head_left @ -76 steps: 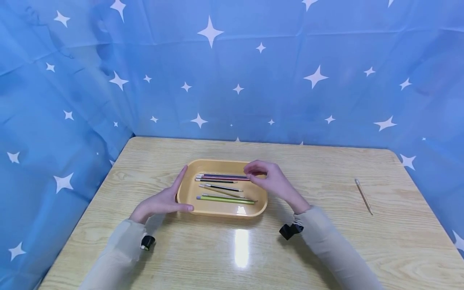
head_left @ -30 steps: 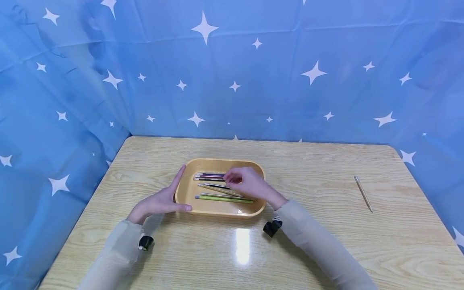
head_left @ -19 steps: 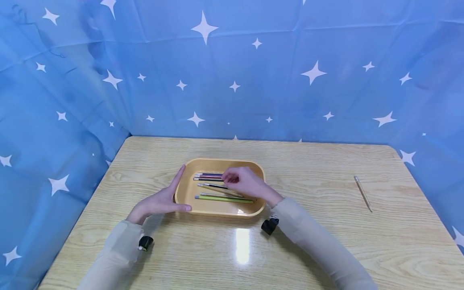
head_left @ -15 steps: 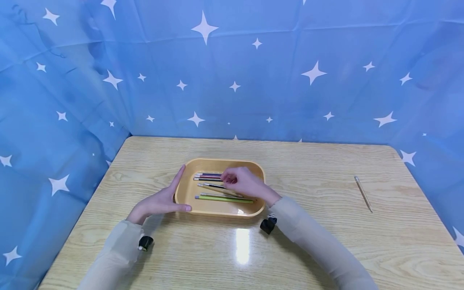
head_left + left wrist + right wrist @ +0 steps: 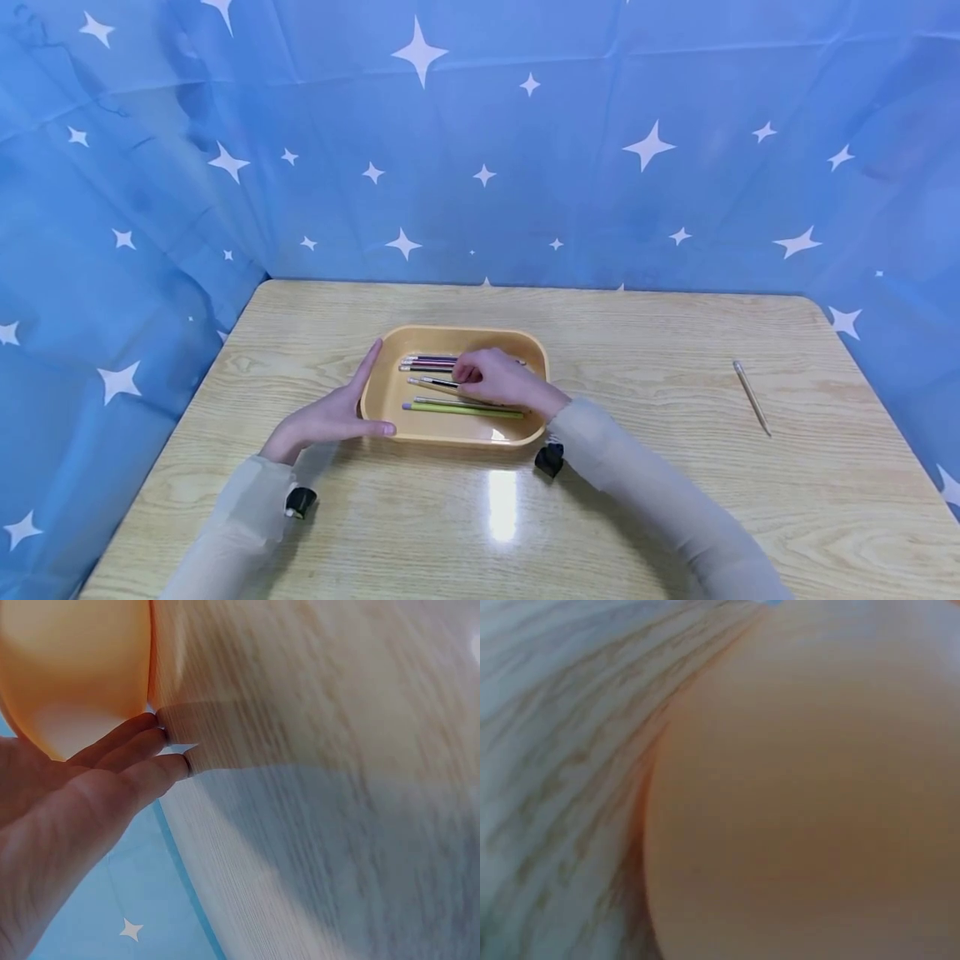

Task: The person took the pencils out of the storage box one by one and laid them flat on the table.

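Note:
An oval-cornered orange-yellow tray (image 5: 397, 423) lies on the table with several pencils inside, roughly parallel. My left hand (image 5: 330, 421) spans its left end, fingers straight along the side wall and thumb at the front rim; the left wrist view shows those fingers by the tray's outer wall. My right hand (image 5: 498, 379) reaches in from the right, fingers bent downward over a black pencil (image 5: 438, 382) and a wooden pencil (image 5: 427, 386). I cannot tell whether these fingers pinch a pencil. Nearer the front lies a green pencil (image 5: 457, 410); dark-striped pencils (image 5: 427, 363) lie at the back.
One loose wooden pencil (image 5: 752, 398) rests on the light wooden table (image 5: 637, 333), well right of the tray. A blue star-patterned cloth (image 5: 562, 183) hangs behind and to the left. The right wrist view holds mostly the blurred tray wall (image 5: 795, 825) beside the tabletop.
My right hand has shifted left from the right ends of the back pencils to the middle ones, fingers now lower among them. The left hand has kept its place at the tray.

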`<state>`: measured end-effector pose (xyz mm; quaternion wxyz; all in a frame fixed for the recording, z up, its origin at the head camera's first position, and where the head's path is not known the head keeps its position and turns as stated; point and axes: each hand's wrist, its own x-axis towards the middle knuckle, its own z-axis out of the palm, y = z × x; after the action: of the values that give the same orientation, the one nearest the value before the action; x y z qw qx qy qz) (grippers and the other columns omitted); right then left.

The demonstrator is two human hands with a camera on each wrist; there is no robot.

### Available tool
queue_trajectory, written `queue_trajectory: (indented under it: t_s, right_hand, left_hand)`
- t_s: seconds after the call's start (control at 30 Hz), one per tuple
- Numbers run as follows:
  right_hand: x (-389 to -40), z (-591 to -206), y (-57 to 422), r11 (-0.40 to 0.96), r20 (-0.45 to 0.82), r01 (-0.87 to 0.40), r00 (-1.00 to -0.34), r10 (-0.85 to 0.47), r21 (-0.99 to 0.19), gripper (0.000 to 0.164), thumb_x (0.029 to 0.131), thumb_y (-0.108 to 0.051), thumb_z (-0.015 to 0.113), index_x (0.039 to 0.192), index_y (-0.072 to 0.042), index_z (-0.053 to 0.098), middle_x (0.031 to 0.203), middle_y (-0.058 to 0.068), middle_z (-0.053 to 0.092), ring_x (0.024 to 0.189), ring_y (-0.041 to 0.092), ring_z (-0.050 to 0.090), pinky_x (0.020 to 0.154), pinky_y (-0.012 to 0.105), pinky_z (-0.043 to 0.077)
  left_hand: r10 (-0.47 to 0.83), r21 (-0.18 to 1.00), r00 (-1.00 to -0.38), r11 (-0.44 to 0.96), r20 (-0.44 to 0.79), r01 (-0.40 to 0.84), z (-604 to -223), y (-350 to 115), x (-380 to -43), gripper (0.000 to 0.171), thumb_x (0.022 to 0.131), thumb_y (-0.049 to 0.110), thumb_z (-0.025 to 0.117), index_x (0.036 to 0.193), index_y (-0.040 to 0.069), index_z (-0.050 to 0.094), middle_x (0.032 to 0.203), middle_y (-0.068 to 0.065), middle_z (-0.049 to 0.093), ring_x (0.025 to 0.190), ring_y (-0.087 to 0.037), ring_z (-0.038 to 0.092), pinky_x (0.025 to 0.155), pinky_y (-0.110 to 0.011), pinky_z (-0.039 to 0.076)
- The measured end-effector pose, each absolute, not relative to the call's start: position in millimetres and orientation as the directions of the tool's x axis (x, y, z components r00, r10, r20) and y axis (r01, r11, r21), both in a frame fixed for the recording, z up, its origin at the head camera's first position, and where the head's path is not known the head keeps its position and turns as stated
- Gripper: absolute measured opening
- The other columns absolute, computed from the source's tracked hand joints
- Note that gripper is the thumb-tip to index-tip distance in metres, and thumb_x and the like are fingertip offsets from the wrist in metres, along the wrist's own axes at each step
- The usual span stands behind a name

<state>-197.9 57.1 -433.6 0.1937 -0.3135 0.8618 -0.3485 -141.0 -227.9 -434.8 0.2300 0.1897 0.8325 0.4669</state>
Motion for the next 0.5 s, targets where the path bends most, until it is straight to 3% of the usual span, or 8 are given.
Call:
queue_trajectory:
  t_s: [0.27, 0.5]
  right_hand:
    - [-199.3, -434.7, 51.8, 0.614, -0.082, -0.534, -0.712, -0.697, -0.581, 0.01, 0.092, -0.015, 0.067, 0.1, -0.01, 0.069, 0.089, -0.003, 0.064, 0.078, 0.009, 0.057, 0.072, 0.028, 0.047]
    - [-197.5, -437.9, 50.7, 0.678, -0.088, -0.534, -0.75, -0.656, -0.505, 0.008, 0.092, -0.016, 0.067, 0.099, -0.014, 0.068, 0.088, -0.006, 0.064, 0.077, 0.009, 0.058, 0.067, 0.028, 0.048]
  left_hand:
    - [0.524, 0.865, -0.826, 0.493, -0.207, 0.095, -433.8, -227.2, -141.3, 0.123, 0.081, 0.03, 0.08, 0.152, 0.022, -0.02, 0.159, -0.016, -0.011, 0.14, -0.042, 0.016, 0.107, -0.054, 0.025]
    - [0.53, 0.87, -0.826, 0.482, -0.194, 0.105, -435.3, -227.5, -141.1, 0.123, 0.081, 0.029, 0.08, 0.152, 0.021, -0.021, 0.159, -0.016, -0.013, 0.14, -0.041, 0.017, 0.108, -0.053, 0.022]
